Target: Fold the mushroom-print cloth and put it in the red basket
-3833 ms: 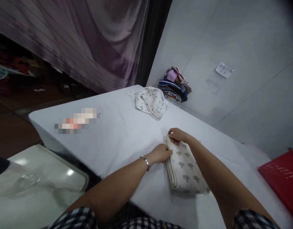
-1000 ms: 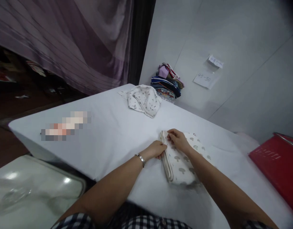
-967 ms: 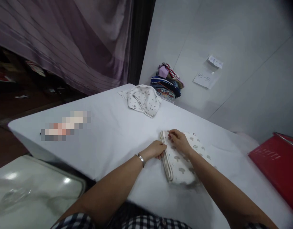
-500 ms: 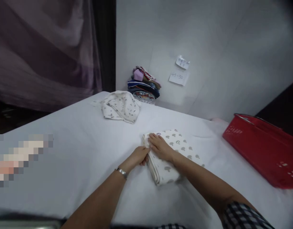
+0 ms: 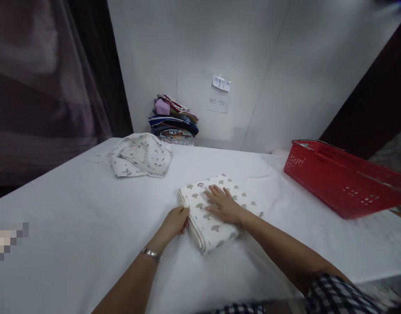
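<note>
From the head view, the folding looks close to finished: the mushroom-print cloth (image 5: 213,209) already lies as a thick, many-layered rectangle on the white tabletop (image 5: 89,226), its stacked edges showing along the side nearest the left hand (image 5: 174,221). What seems left is only to press it flat and square it up, and then there is the crumpled sprig-print cloth (image 5: 140,155), lying beyond the folded one toward the wall, not yet folded at all. The right hand (image 5: 222,204) lies palm down on top of the folded cloth, its fingers (image 5: 216,192) spread and flat against the fabric, pointing toward the cloth's far corner. The left hand sits at the cloth's layered edge, fingers curled together against it; whether they actually pinch the layers or just butt up to them I cannot tell from here, since the knuckles hide the tips. A bracelet (image 5: 151,254) shows on that wrist. Behind the crumpled cloth, against the wall, stands a pile of folded coloured clothes (image 5: 173,120), with paper notes (image 5: 220,92) stuck on the wall just right of it. A red basket (image 5: 338,179) rests well right of the folded cloth.
</note>
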The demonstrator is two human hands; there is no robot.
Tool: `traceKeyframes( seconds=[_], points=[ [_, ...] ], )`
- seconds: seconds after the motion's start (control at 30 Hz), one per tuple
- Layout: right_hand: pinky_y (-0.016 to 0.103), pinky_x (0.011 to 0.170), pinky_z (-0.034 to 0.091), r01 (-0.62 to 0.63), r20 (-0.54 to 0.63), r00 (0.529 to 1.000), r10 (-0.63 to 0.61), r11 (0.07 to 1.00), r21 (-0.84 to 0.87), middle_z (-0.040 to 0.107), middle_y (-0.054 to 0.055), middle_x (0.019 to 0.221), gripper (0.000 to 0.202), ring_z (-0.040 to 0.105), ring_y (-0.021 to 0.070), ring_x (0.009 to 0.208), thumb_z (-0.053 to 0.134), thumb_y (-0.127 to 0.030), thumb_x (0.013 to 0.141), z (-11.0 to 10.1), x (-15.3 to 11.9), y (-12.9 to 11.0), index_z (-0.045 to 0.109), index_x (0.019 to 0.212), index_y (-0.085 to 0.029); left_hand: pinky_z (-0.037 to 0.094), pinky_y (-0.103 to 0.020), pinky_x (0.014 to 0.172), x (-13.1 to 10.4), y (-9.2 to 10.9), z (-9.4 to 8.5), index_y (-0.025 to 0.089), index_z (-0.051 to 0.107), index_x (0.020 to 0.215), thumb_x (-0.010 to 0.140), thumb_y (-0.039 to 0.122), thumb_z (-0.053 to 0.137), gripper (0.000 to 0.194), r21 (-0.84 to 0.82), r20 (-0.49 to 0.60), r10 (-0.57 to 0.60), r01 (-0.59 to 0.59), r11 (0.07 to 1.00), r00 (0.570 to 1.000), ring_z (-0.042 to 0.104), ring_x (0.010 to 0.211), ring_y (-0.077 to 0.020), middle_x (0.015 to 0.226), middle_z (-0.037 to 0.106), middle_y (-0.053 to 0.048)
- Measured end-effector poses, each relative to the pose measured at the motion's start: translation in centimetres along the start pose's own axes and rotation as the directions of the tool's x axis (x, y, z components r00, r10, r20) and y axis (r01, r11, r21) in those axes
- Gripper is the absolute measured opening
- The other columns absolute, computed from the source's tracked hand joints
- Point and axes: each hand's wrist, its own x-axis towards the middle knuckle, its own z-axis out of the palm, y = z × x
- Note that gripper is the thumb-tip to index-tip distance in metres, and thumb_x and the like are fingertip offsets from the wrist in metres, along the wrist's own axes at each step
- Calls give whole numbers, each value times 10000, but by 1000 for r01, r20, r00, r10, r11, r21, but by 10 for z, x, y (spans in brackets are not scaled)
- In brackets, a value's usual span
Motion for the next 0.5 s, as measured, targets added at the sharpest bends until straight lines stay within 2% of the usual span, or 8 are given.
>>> traceKeyframes(
  seconds=[0.13, 0.2, 0.33, 0.4, 0.5],
  points=[
    [495, 1099, 15, -122, -8, 992, 122, 992, -34, 66, 76, 1516, 730, 5, 248, 1393, 166, -655, 879, 7, -19, 16, 216, 1450, -203, 366, -246, 418, 1, -3, 2, 188, 443, 644, 841, 421, 326, 327, 166, -62, 73, -62, 984, 995, 492, 377, -125, 517, 526, 12],
    [497, 1098, 22, -139, -8, 990, 139, 990, -26, 77, 74, 1515, 714, 17, 250, 1393, 172, -648, 883, 12, -21, 20, 225, 1447, -214, 380, -259, 460, -2, 1, 3, 192, 449, 651, 839, 430, 321, 330, 289, -97, 106, -74, 954, 990, 522, 420, -144, 542, 551, -4],
    [488, 1100, 43, -99, -9, 995, 100, 992, 72, 121, 84, 1510, 696, 48, 250, 1392, 222, -645, 880, 4, -25, 21, 251, 1439, -232, 393, -294, 551, -13, 16, 4, 195, 474, 706, 834, 431, 311, 314, 524, -179, 111, 0, 852, 978, 610, 640, -216, 724, 637, -71],
    [477, 1103, 56, -101, -44, 993, 106, 989, 105, 133, 79, 1510, 686, 58, 242, 1392, 233, -636, 883, -5, -33, 29, 247, 1439, -234, 401, -315, 589, -17, 21, 5, 194, 492, 788, 826, 455, 326, 312, 575, -232, 107, 48, 817, 967, 621, 757, -255, 829, 655, -94],
    [484, 1102, 58, -221, -129, 965, 227, 973, 64, 139, 67, 1511, 656, 63, 255, 1390, 288, -597, 890, -10, -49, 53, 264, 1433, -231, 418, -340, 633, -18, 23, 5, 192, 491, 956, 808, 504, 370, 366, 561, -289, 87, 95, 822, 954, 620, 847, -285, 929, 662, -105]
  ],
)
